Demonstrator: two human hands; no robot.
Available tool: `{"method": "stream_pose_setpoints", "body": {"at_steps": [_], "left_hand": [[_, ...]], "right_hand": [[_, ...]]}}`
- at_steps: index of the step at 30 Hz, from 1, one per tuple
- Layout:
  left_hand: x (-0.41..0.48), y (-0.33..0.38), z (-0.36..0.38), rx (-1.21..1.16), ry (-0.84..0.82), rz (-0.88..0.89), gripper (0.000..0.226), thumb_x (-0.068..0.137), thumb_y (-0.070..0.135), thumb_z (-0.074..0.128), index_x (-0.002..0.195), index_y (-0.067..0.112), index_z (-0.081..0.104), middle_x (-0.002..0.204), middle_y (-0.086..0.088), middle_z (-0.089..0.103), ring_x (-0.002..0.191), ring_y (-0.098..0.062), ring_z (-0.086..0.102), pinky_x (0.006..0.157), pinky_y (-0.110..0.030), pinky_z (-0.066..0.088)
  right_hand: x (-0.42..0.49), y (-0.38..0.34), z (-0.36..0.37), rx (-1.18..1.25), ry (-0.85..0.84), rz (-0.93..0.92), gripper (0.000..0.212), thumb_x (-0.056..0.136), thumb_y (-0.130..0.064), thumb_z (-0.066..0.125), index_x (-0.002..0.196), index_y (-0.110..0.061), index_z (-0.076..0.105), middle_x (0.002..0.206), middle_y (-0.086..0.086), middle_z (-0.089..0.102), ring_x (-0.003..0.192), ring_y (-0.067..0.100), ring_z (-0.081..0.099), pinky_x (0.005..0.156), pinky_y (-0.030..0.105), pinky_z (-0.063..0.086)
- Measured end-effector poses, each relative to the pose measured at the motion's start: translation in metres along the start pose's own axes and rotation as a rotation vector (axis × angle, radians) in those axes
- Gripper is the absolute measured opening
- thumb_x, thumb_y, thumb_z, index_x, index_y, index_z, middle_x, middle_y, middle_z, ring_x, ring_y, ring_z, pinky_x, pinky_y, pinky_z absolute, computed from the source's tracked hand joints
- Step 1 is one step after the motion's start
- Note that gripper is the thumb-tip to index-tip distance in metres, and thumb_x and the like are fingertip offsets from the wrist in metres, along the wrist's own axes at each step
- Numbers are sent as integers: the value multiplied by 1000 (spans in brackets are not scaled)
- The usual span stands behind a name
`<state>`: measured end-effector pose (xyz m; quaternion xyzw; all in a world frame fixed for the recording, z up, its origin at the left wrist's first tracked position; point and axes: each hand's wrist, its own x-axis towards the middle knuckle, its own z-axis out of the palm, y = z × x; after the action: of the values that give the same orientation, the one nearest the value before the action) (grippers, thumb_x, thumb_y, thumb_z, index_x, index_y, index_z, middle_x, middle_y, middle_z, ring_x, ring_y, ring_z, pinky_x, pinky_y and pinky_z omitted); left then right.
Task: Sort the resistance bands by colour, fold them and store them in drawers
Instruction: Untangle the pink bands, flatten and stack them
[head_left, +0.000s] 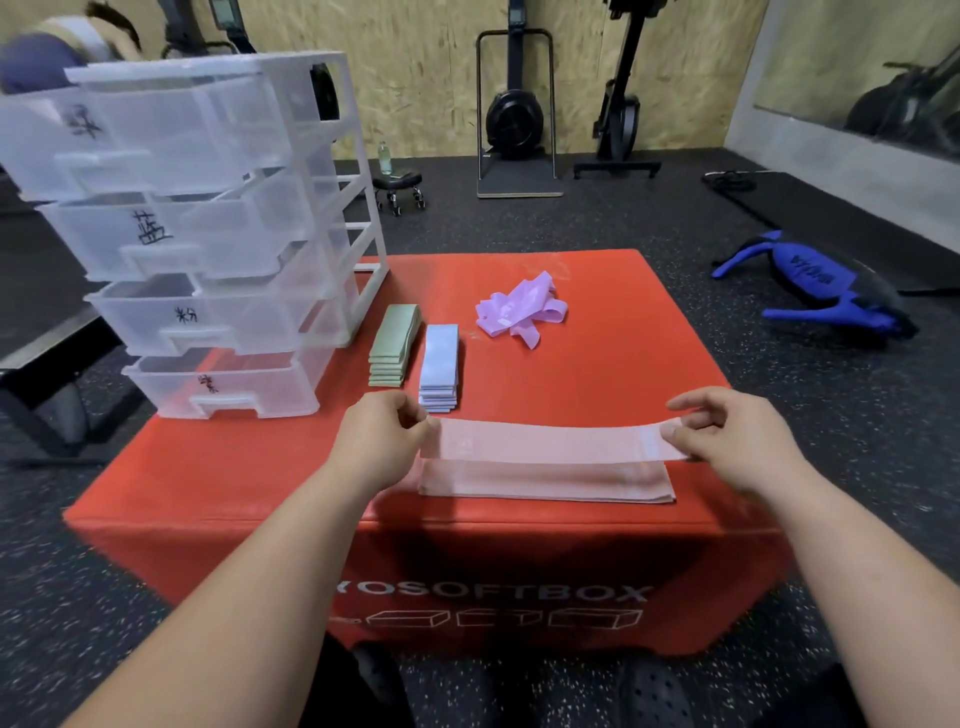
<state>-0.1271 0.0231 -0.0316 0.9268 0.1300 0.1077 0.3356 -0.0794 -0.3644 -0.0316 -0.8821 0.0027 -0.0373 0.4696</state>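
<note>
L hand (387, 431) and R hand (727, 436) each pinch one end of a pink band (545, 441), thumb and fingers curled on the fabric, so it's pulled flat and level btwn them. It sits just above the pink stack (545, 483), which lies flat near the front edge of the red box (623, 374), long side parallel to that edge. The held band covers the stack's rear part in this view; can't tell if they touch.

Behind the L hand, approx mid-box, two folded stacks lie side by side, long sides running front to back. The green stack (395, 343) is on the left and the pale blue stack (440, 364) just beside it on the right, w/ a thin strip of red showing btwn them. The blue stack's near end is just behind the L hand's fingers.

The purple bands (519, 309) lie in a loose unfolded heap (tangled loops, can't count them) toward the back of the box, right of the blue stack and well apart from the pink ones.

The drawer unit (208, 234), clear plastic w/ a white frame, stands at the box's back-left corner. Its four drawers are all pulled part-way out, each w/ a handwritten black label on the front.

Off the box, on the dark speckled floor: a blue bag (810, 286) to the right, and a small wheeled stool (397, 184) w/ a bottle (385, 157) on it behind the box.
</note>
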Motion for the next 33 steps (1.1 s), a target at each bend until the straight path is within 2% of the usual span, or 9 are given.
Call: {"method": "stream_pose_setpoints", "body": {"at_steps": [5,7,13,20,22,26,29,31,33], "left_hand": [[-8,-5,1,77,-44,-11,9,85,22,74,77,23,71,73,7,72,75,-14,67,66,-29,47],[-10,-6,2,112,-38,10,7,83,21,73,78,25,69,72,8,71,75,-15,67,66,-29,48],[-13,-10,11,261,-65,63,11,82,29,70,86,35,62,84,8,71,86,-23,67,73,-36,56],[-11,-10,22,428,-88,141,22,90,27,65,112,29,66,105,6,71,100,-24,63,77,-38,53],[-12,-9,21,453,-89,156,26,92,31,66,118,28,64,109,5,68,103,-24,63,78,-37,52],[-8,-12,13,414,-69,233,36,93,38,71,126,30,61,111,6,59,104,-22,62,79,-38,52],[-2,-19,6,335,-225,336,58,86,42,80,139,34,57,131,9,57,123,-18,56,97,-40,53],[-2,-22,5,348,-380,391,81,78,43,87,150,36,50,148,9,51,137,-17,47,112,-39,45],[-2,-24,9,358,-456,407,89,75,43,91,153,36,48,148,8,53,136,-16,49,114,-37,43]], "right_hand": [[-11,2,11,-161,3,-68,24,79,-15,89,95,-28,75,77,-3,72,57,6,62,71,23,50],[-12,4,14,-190,-6,-82,25,79,-16,89,95,-29,75,77,-5,71,54,1,59,68,19,46],[-10,13,24,-301,-35,-128,25,79,-16,88,96,-28,75,76,-7,71,65,9,65,62,9,42],[-9,17,33,-400,-69,-162,26,78,-10,84,93,-28,73,73,-9,68,68,6,63,69,28,44],[-6,18,32,-447,-55,-189,28,75,-14,86,95,-30,74,79,-9,63,72,4,58,72,28,41],[-3,16,21,-505,-84,-240,39,74,-31,91,103,-44,68,99,-12,59,87,12,61,86,37,52],[-2,15,10,-556,-267,-306,59,71,-38,93,124,-40,68,123,-14,59,114,11,57,104,36,46],[-1,17,8,-619,-394,-332,73,68,-39,93,134,-38,63,131,-17,59,121,8,54,109,31,41],[-1,20,9,-633,-444,-318,75,68,-37,93,137,-38,62,133,-19,61,125,7,56,111,29,41]]}}
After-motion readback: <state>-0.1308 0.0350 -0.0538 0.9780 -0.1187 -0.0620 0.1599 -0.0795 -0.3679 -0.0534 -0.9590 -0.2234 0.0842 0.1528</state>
